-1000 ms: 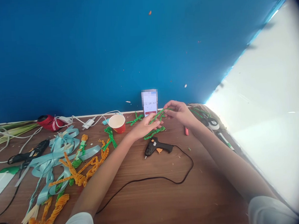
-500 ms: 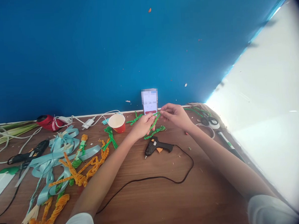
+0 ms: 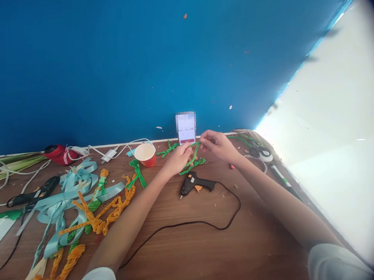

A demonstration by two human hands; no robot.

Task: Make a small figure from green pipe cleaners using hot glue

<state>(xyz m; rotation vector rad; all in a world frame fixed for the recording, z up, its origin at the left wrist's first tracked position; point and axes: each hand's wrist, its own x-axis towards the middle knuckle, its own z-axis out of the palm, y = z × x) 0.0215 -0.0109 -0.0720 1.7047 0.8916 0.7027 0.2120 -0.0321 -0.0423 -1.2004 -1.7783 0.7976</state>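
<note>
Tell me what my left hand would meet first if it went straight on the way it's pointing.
Most likely your right hand, just past the green pipe cleaner that your left hand holds. Depth is unclear, so the line might pass in front.

The strand [image 3: 195,151] is green, the wall [image 3: 109,69] blue.

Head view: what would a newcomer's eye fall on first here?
The blue wall fills most of the upper picture, a lit phone standing at its foot. Before the phone, the left hand and right hand hold a green strand, with a black glue gun nearer the camera. On the left, orange twisted strips lie among pale-blue ribbon.
</note>
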